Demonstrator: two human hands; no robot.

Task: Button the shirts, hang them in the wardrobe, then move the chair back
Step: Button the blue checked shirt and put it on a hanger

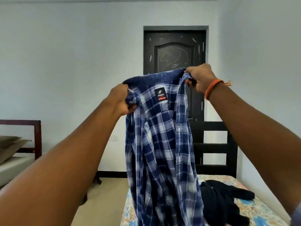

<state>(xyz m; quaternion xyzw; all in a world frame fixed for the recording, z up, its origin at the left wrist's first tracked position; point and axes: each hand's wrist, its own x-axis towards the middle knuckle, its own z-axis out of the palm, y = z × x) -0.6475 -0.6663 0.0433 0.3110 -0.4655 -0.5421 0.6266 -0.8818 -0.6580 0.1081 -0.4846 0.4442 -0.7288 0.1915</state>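
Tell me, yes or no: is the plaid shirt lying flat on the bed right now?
No, both the left hand and right hand grip the plaid shirt at its collar, holding it up above the bed.

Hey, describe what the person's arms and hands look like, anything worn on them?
Both forearms are bare, with no sleeves showing. The left hand wears nothing visible: no ring, watch or band. The right hand has an orange thread wristband around its wrist, with a frayed knotted end sticking out.

Shirt (162, 144) hem below bottom edge
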